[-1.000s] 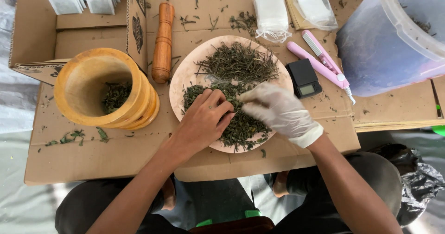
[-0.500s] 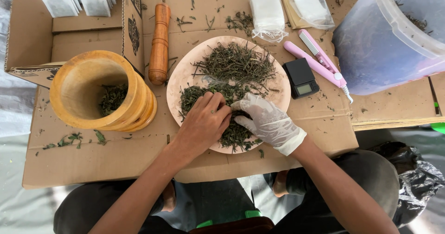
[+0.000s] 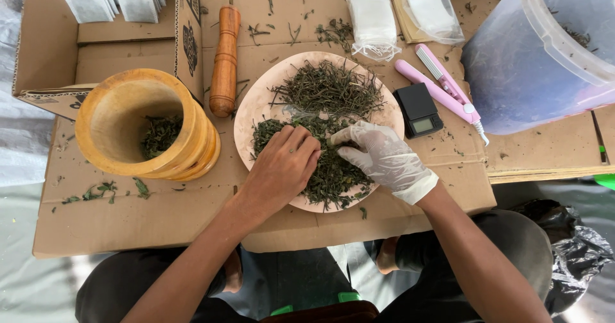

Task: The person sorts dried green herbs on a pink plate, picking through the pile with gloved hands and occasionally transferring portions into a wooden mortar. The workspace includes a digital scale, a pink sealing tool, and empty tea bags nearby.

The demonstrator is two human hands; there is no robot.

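both my hands have edged closer together since a moment ago, my bare left hand curled with fingers bunched on the dried green herbs, my gloved right hand pinching into the same heap. the herbs lie on the round pinkish plate on flattened cardboard, between the wooden mortar and a small black scale, a wooden pestle just beyond.

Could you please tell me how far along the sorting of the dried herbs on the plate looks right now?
Done: some green leaves already lie in the round wooden mortar. In hand: the bare left hand and white-gloved right hand work the nearer herb pile on the round pinkish plate. Left: the farther twiggy pile lies untouched.
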